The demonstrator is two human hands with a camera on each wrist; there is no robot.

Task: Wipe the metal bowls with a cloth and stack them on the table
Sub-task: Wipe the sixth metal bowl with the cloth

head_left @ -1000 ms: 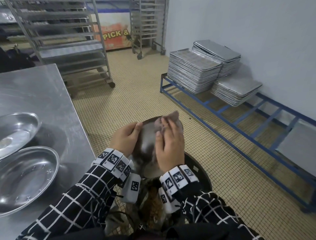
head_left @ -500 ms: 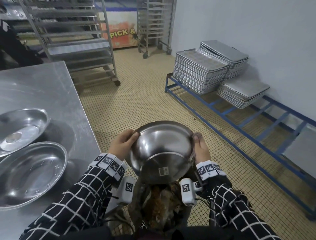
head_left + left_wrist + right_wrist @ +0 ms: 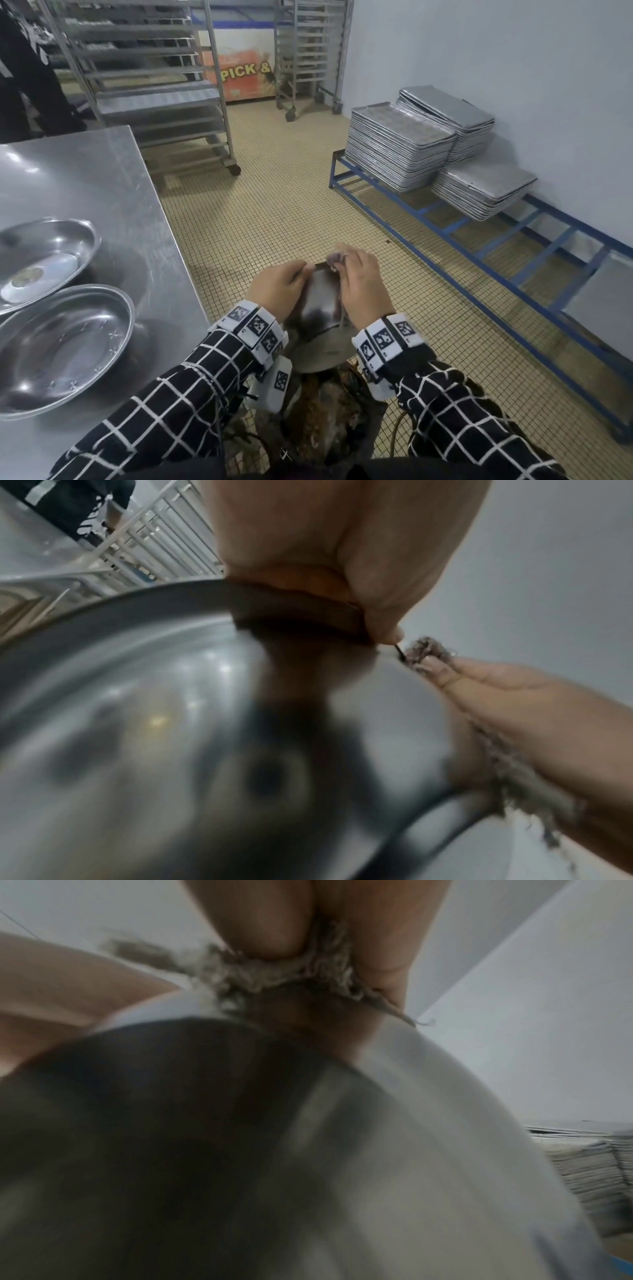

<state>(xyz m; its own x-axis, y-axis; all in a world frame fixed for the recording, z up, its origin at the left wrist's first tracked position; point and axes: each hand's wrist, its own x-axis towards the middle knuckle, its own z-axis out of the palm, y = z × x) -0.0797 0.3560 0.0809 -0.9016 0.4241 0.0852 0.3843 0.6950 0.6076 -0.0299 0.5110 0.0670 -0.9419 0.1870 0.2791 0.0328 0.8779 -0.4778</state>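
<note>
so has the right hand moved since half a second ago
Yes. The right hand has come off the bowl's right rim and now presses the cloth on the bowl, beside the left hand.

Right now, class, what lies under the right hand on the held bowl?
A grey cloth, pressed on the bowl near its rim by the right hand. The bowl's inside is hidden.
</note>
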